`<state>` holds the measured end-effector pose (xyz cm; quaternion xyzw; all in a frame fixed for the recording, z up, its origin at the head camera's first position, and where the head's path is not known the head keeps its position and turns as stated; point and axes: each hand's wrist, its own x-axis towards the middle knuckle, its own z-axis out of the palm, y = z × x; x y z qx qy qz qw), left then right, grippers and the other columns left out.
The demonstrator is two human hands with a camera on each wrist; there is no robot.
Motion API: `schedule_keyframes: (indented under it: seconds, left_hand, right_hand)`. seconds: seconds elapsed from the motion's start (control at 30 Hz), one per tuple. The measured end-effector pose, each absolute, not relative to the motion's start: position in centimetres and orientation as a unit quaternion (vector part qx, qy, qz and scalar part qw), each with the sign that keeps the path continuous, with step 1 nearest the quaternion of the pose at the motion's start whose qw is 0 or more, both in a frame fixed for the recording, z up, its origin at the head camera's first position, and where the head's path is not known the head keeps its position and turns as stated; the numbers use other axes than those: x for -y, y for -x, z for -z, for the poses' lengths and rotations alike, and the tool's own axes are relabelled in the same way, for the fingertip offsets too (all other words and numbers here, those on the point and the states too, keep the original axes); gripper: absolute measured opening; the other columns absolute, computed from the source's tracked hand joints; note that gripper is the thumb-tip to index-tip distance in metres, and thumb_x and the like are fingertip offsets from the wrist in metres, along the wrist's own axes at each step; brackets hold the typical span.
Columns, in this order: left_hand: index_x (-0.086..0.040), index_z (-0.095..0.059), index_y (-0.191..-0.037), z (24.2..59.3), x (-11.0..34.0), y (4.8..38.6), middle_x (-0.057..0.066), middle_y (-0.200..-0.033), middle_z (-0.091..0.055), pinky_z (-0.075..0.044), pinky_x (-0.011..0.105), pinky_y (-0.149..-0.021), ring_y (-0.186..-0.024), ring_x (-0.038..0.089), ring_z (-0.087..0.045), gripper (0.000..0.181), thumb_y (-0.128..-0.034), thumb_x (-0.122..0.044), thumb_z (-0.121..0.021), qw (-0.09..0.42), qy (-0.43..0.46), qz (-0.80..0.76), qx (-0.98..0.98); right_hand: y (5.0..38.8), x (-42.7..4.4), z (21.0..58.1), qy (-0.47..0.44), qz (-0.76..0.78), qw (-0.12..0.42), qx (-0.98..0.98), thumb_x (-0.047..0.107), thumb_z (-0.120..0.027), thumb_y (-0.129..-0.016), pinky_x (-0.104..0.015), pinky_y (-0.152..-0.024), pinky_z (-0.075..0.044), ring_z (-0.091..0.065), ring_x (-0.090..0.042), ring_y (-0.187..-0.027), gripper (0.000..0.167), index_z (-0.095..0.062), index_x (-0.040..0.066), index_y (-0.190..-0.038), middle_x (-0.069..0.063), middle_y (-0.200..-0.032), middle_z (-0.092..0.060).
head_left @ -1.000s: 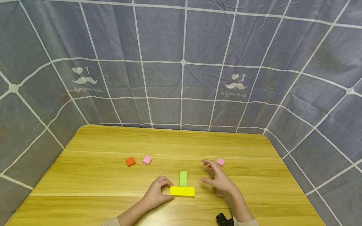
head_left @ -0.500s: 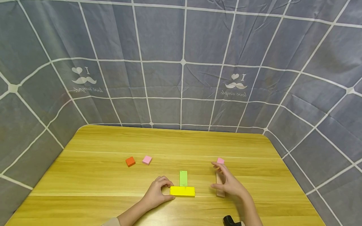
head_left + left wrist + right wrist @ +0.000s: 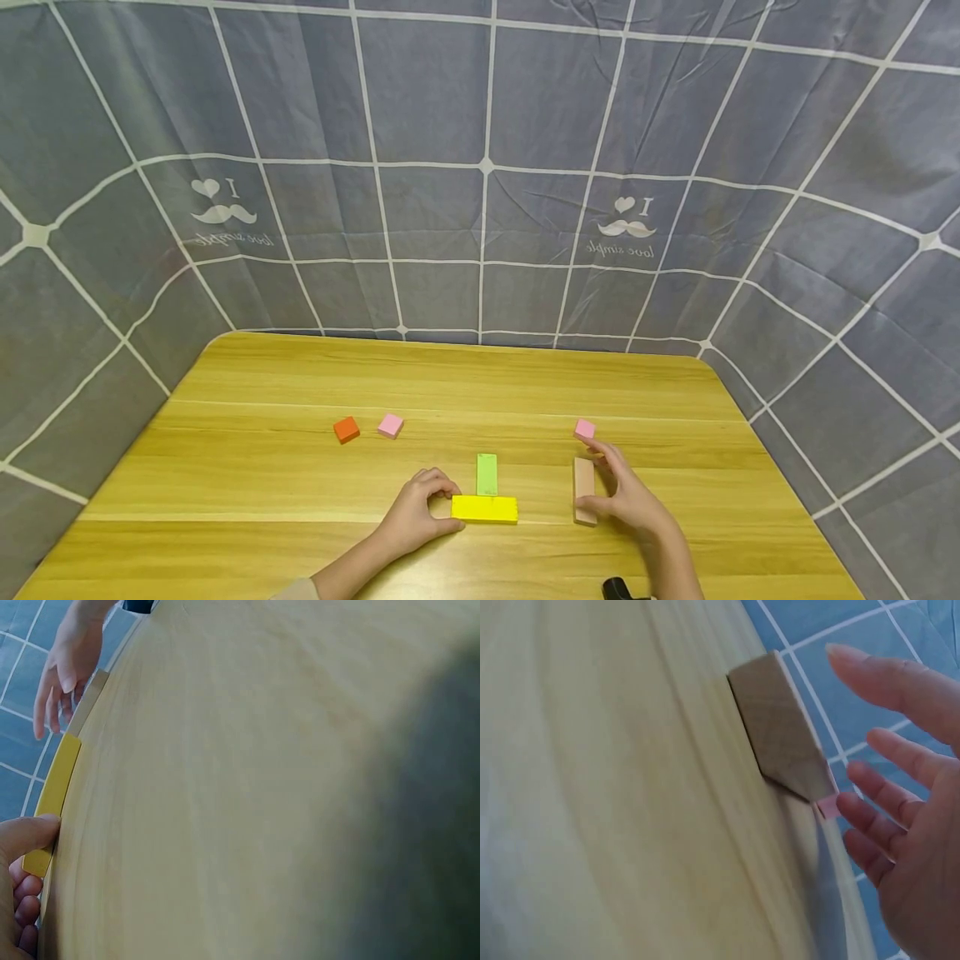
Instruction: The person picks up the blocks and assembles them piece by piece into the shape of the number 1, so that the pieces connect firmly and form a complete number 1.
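Observation:
My left hand (image 3: 417, 512) grips the left end of a long yellow block (image 3: 487, 509) lying flat on the table. In the left wrist view its thumb lies on the yellow block (image 3: 58, 780), with the other fingers curled on the far side. A green block (image 3: 487, 474) lies lengthwise just behind the yellow one, its near end touching it or very close. My right hand (image 3: 630, 502) hovers over the right side of a plain wooden block (image 3: 584, 492), fingers spread. In the right wrist view the wooden block (image 3: 776, 724) stands apart from the fingers, and nothing is held.
A pink block (image 3: 585, 428) lies just beyond my right fingertips. Farther left are another pink block (image 3: 390, 426) and an orange-red block (image 3: 346, 430). A grey gridded curtain (image 3: 480, 208) surrounds the wooden table (image 3: 225, 467) at the back and sides.
My right hand has moved right and slightly toward me, from left of the wooden block to over its right side, uncovering it. The left hand and yellow block have stayed put.

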<state>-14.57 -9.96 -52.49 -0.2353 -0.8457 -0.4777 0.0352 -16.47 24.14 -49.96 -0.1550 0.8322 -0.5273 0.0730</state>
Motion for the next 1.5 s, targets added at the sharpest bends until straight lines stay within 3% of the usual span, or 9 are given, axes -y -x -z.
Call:
schedule_keyframes:
  seconds: [0.13,0.23,0.47,0.7,1.0,1.5]
  left_hand:
    - [-0.012,-0.065,-0.086,52.5,10.0,14.5,-0.012,-0.081,-0.053,-0.044,0.022,-0.072,-0.079,0.007,-0.044,0.030,-0.0617,-0.014,-0.083,0.032,0.236,0.480,0.844]
    - [-0.012,-0.065,-0.086,52.5,10.0,14.5,-0.012,-0.081,-0.053,-0.044,0.022,-0.072,-0.079,0.007,-0.044,0.030,-0.0617,-0.013,-0.083,0.030,0.235,0.481,0.844]
    - [-0.012,-0.065,-0.087,52.5,10.0,14.5,-0.012,-0.082,-0.053,-0.043,0.022,-0.073,-0.079,0.007,-0.044,0.030,-0.0619,-0.014,-0.083,0.031,0.236,0.477,0.846]
    - [-0.012,-0.065,-0.087,52.5,10.0,14.4,-0.012,-0.082,-0.053,-0.044,0.022,-0.073,-0.080,0.007,-0.044,0.030,-0.0623,-0.014,-0.083,0.032,0.238,0.478,0.845]
    - [-0.013,-0.065,-0.087,52.5,10.0,14.4,-0.012,-0.082,-0.053,-0.043,0.023,-0.073,-0.079,0.006,-0.044,0.030,-0.0625,-0.015,-0.083,0.032,0.237,0.476,0.846]
    - [-0.013,-0.066,-0.087,52.4,9.9,14.4,-0.012,-0.082,-0.053,-0.043,0.022,-0.072,-0.079,0.006,-0.043,0.031,-0.0618,-0.014,-0.083,0.034,0.235,0.476,0.847]
  right_hand:
    - [16.2,-24.7,50.4,0.170,0.560,0.087,-0.806,0.009,-0.078,-0.069,-0.007,-0.097,-0.020,-0.018,-0.041,-0.128,0.089,-0.025,0.002,-0.141,-0.023,-0.136,-0.022]
    - [16.1,-25.1,50.6,0.178,0.542,0.083,-0.817,0.011,-0.079,-0.068,-0.006,-0.096,-0.022,-0.024,-0.039,-0.124,0.090,-0.026,0.003,-0.141,-0.022,-0.132,-0.026]
    - [15.8,-25.5,50.6,0.164,0.496,0.079,-0.849,0.019,-0.081,-0.066,-0.017,-0.097,-0.026,-0.031,-0.032,-0.119,0.091,-0.029,0.006,-0.140,-0.016,-0.130,-0.033]
    - [15.6,-25.8,50.6,0.178,0.467,0.079,-0.863,0.023,-0.081,-0.066,-0.018,-0.098,-0.025,-0.032,-0.026,-0.118,0.091,-0.030,0.005,-0.140,-0.014,-0.131,-0.035]
    - [15.6,-25.9,50.7,0.182,0.443,0.084,-0.874,0.023,-0.082,-0.065,-0.058,-0.095,-0.021,-0.025,-0.034,-0.120,0.093,-0.030,0.003,-0.139,-0.017,-0.132,-0.037]
    - [15.4,-25.9,50.6,0.180,0.443,0.097,-0.873,0.024,-0.083,-0.063,-0.058,-0.097,-0.019,-0.025,-0.034,-0.120,0.097,-0.027,-0.002,-0.139,-0.018,-0.134,-0.034]
